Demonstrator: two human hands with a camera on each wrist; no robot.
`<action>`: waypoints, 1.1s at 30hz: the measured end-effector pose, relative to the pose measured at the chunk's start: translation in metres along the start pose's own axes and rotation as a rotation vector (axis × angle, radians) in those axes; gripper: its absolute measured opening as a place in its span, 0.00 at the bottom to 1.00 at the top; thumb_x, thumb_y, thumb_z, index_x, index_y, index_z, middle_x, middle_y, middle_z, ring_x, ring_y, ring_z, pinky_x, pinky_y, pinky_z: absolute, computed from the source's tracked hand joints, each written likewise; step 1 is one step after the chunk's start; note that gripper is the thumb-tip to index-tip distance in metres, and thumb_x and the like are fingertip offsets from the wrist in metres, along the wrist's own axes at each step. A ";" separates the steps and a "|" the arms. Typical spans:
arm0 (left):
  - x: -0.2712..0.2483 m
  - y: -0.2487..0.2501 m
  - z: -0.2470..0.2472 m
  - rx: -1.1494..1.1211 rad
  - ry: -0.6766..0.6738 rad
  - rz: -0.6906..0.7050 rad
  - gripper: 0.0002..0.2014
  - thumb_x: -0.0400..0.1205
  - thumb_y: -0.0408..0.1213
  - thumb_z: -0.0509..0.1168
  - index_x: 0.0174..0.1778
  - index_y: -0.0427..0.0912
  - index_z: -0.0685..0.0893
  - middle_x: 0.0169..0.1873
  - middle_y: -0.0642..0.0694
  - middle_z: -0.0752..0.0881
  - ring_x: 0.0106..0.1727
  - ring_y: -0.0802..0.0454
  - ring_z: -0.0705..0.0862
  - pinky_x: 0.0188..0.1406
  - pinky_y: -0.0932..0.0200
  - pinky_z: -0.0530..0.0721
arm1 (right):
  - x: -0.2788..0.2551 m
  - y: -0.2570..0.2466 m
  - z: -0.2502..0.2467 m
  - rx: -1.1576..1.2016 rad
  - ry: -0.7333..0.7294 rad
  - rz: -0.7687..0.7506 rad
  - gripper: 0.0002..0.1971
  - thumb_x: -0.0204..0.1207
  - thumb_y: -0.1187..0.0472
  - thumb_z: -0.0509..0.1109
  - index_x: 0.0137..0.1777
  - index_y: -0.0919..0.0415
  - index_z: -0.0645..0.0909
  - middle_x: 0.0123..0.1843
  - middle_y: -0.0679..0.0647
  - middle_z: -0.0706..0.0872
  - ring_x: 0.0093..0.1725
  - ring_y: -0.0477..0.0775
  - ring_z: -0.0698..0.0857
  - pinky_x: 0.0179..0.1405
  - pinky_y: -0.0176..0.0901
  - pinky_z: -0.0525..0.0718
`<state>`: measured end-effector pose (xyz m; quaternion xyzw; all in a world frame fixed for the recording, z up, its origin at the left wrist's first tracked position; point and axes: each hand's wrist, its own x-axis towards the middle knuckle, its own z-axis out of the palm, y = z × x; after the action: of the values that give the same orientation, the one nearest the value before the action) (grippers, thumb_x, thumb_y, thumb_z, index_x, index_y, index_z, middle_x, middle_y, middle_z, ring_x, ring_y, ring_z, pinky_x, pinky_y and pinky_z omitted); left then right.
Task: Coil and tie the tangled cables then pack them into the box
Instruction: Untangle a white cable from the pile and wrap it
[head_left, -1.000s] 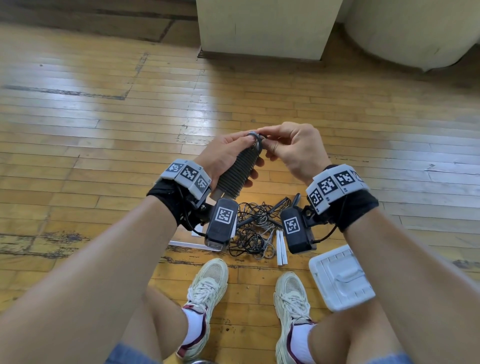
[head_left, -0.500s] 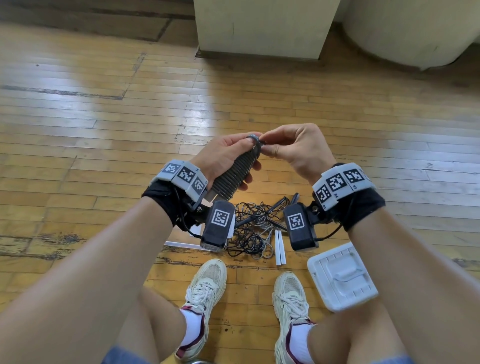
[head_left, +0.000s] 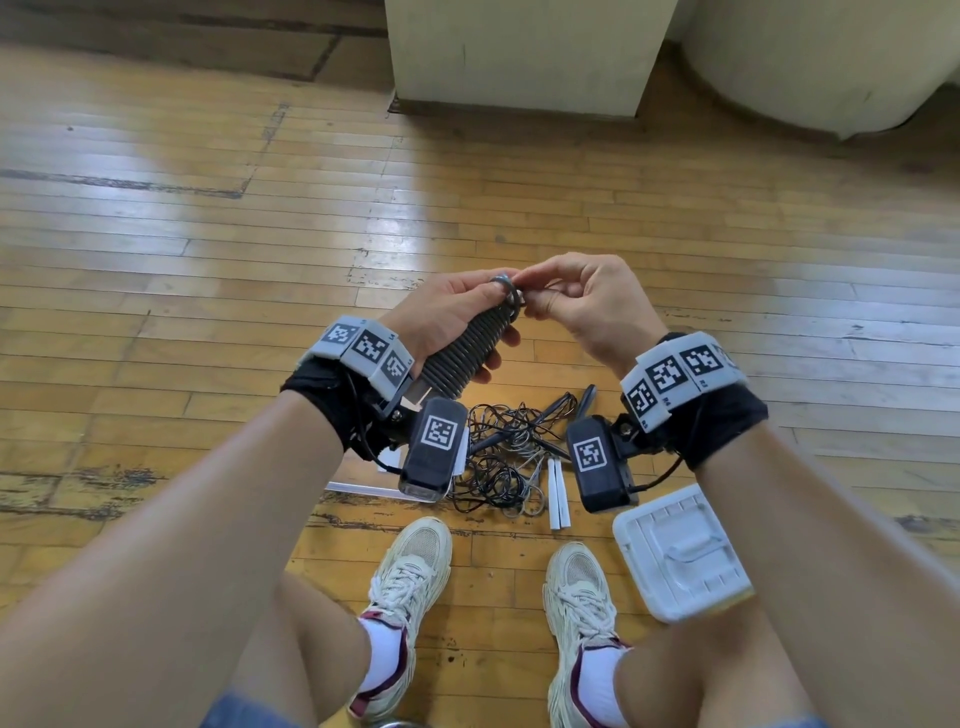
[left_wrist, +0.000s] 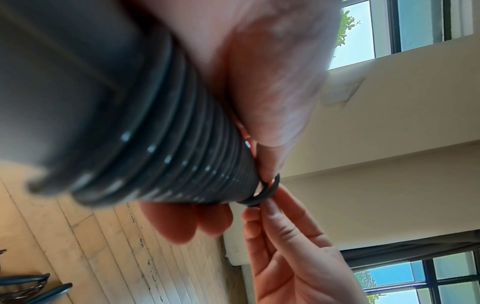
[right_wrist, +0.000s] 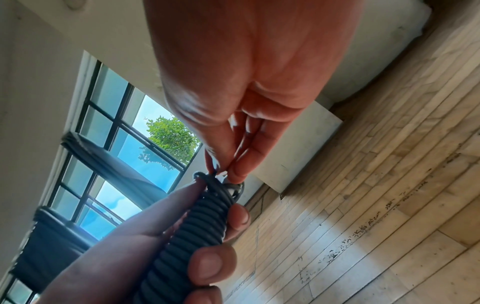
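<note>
Fingers: right hand (head_left: 582, 306) thumb and forefinger pinch the last loop (left_wrist: 267, 192) at the tip of the coiled cable (head_left: 470, 345); remaining fingers of that hand curled loosely. Left hand (head_left: 441, 322) wraps the coil body, thumb on top near the tip, fingertips (right_wrist: 207, 265) showing under it. Coil is held in the air between both hands, above the floor, tip pointing away from the body.

Handling, judged: tight ridged turns, rubbery jacket, so good friction and little slip. Looks light. Springy along its length; turns likely to open if the wrap loosens. Best hold is around the mid-body, with the free end kept pinched until tied.

On the floor just past the white sneakers (head_left: 415, 577): tangled cables (head_left: 511, 457), thin, limp, snag-prone; lift by a connector end, not the mass. Two white strips (head_left: 557, 493) touch its right edge. White box (head_left: 680, 556) beside the right foot. Farther off, bare plank floor (head_left: 208, 260), then a pale column base (head_left: 519, 52).
</note>
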<state>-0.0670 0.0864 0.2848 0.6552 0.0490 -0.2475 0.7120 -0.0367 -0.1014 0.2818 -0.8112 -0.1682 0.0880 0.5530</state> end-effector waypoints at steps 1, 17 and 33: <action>0.000 0.000 0.001 0.003 0.003 0.003 0.12 0.91 0.38 0.56 0.61 0.51 0.85 0.40 0.35 0.88 0.29 0.43 0.85 0.25 0.53 0.87 | 0.000 0.000 0.001 -0.008 0.000 0.003 0.09 0.80 0.71 0.72 0.55 0.62 0.89 0.49 0.54 0.91 0.47 0.53 0.90 0.51 0.40 0.89; 0.003 0.001 0.009 -0.040 0.157 -0.034 0.10 0.88 0.40 0.62 0.56 0.43 0.87 0.41 0.33 0.89 0.32 0.40 0.86 0.31 0.49 0.87 | -0.001 0.001 0.015 -0.288 0.123 -0.140 0.09 0.76 0.66 0.78 0.51 0.61 0.81 0.43 0.48 0.88 0.42 0.44 0.89 0.46 0.37 0.89; 0.000 -0.001 0.001 0.102 0.074 -0.042 0.12 0.87 0.40 0.62 0.53 0.36 0.86 0.42 0.36 0.88 0.32 0.44 0.86 0.27 0.52 0.86 | 0.002 0.001 0.012 -0.526 0.001 -0.280 0.10 0.77 0.64 0.76 0.57 0.57 0.91 0.45 0.52 0.91 0.42 0.48 0.88 0.45 0.47 0.90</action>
<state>-0.0673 0.0851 0.2841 0.6981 0.0763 -0.2402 0.6702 -0.0391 -0.0909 0.2770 -0.8956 -0.2952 -0.0362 0.3308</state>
